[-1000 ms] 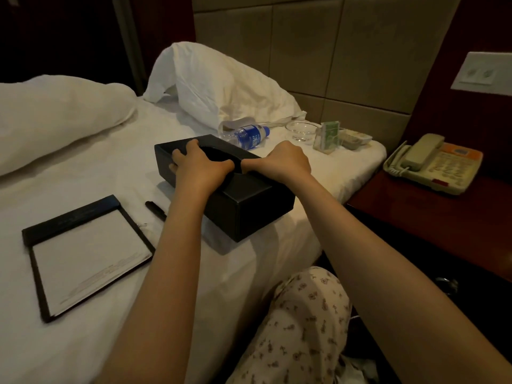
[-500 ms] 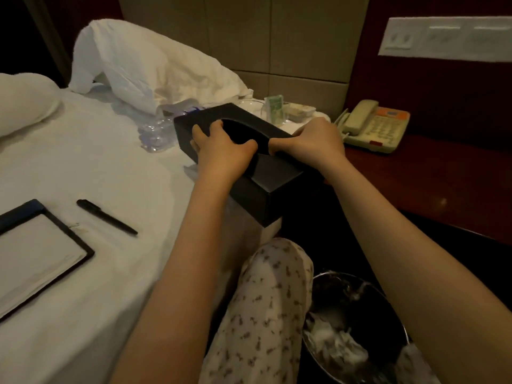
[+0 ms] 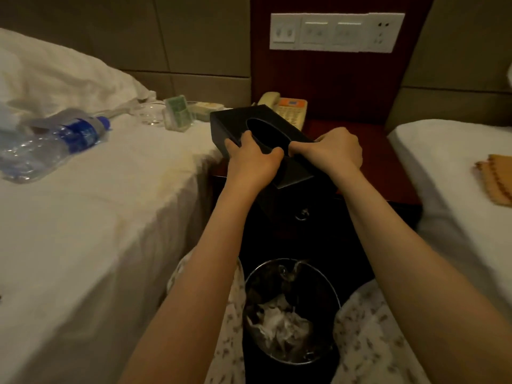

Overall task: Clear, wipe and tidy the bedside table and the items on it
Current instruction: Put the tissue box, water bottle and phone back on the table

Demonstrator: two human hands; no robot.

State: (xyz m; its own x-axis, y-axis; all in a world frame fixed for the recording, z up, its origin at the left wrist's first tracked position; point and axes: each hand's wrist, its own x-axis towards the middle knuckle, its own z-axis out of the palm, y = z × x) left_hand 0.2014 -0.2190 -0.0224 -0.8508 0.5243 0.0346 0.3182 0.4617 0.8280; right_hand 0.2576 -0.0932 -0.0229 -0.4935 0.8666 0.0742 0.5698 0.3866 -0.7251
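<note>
I hold a black tissue box [image 3: 235, 121] with an oval slot in its top, over the front left part of the dark red bedside table [image 3: 393, 167]. My left hand [image 3: 253, 159] grips its near left edge and my right hand [image 3: 333, 152] grips its right side. A beige telephone [image 3: 288, 106] stands at the back of the table, partly hidden behind the box. On the left bed [image 3: 97, 217] lie a plastic water bottle [image 3: 55, 142], a clear glass [image 3: 151, 115], a green card holder [image 3: 178, 113] and a small tray [image 3: 206, 109].
A black waste bin [image 3: 291, 311] with crumpled tissue stands on the floor between my knees, below the table. An orange cloth [image 3: 496, 178] lies on the right bed [image 3: 448, 173]. A white switch panel [image 3: 336, 33] is on the wall above the table.
Both hands have lifted the tissue box off the left bed and carried it right, over the bedside table. My view has swung right, so the notepad and pen are out of view.
</note>
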